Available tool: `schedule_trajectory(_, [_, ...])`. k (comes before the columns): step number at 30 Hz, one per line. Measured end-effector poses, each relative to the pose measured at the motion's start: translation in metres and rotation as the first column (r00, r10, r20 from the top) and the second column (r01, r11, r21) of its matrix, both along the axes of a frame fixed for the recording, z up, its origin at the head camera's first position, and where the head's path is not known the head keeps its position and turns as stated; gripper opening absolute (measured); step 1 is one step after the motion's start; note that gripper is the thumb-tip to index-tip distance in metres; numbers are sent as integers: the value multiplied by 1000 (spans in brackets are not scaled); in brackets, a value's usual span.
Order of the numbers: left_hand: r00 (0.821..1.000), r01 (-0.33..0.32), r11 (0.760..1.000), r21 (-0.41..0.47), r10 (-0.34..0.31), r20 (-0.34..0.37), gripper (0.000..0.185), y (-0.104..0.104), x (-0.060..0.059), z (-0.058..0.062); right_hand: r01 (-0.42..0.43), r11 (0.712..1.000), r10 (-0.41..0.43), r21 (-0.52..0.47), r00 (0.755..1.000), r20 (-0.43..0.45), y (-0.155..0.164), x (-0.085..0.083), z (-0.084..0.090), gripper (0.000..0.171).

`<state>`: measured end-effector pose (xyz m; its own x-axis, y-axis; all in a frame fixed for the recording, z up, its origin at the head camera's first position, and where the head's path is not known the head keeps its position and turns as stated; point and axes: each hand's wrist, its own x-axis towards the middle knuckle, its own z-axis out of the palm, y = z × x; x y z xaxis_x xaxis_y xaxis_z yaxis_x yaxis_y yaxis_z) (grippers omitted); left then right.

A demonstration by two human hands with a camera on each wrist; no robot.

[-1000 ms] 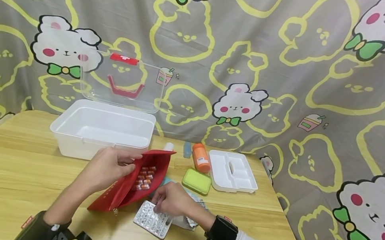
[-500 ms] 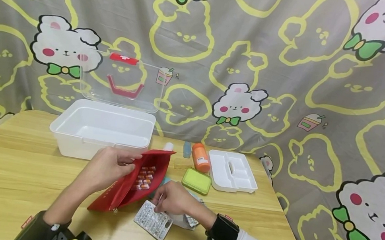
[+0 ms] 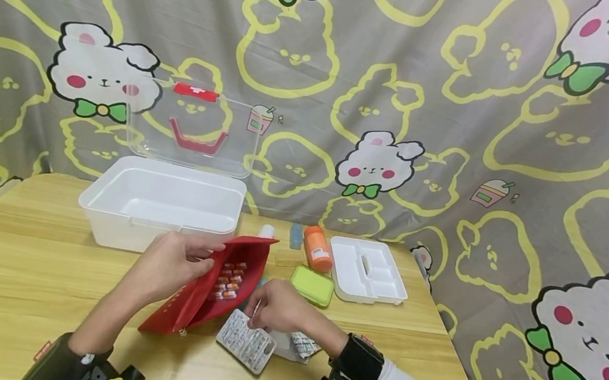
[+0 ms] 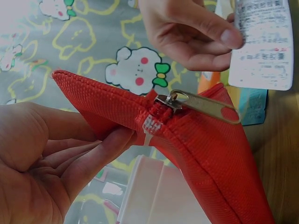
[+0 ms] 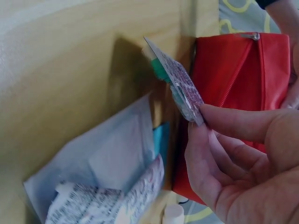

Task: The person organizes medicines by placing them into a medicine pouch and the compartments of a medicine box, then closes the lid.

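Note:
My left hand (image 3: pixel 172 266) pinches the edge of a red zippered pouch (image 4: pixel 210 154) and holds its mouth apart. Orange-and-white capsules in a blister pack (image 3: pixel 228 281) show inside the pouch. To the right of the opening, my right hand (image 3: pixel 281 306) pinches a silver blister pack (image 3: pixel 247 343) by its edge, between thumb and fingers. In the right wrist view the printed foil of this blister pack (image 5: pixel 180 81) faces the pouch, with a green pill bulge on its other side. The pouch's metal zipper pull (image 4: pixel 205 106) hangs near the left fingertips.
An open white box (image 3: pixel 166 205) with a clear lid stands at the back left. Behind the right hand lie a yellow-green case (image 3: pixel 312 286), an orange bottle (image 3: pixel 318 249) and a white divided tray (image 3: pixel 369 271). Printed packets (image 5: pixel 88 200) lie on the table beneath the right hand.
My right hand has risen slightly away from me and to the right, carrying the blister pack, which has tilted a little. The left hand and pouch stay put.

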<state>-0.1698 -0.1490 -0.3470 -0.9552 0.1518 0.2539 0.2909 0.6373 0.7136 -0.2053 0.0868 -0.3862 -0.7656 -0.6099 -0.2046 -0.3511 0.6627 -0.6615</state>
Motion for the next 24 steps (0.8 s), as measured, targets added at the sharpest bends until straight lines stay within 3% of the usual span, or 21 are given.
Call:
schedule_trajectory(18, [1000,1,1000,-6,-1,-14,27,-1,0,0,2,1000,-2,6,999,-46,11,-14,29,10])
schedule_trajectory(24, [1000,6,1000,-5,-6,-26,27,-1,-1,-1,43,998,-45,-48,998,-36,12,-22,33,7])
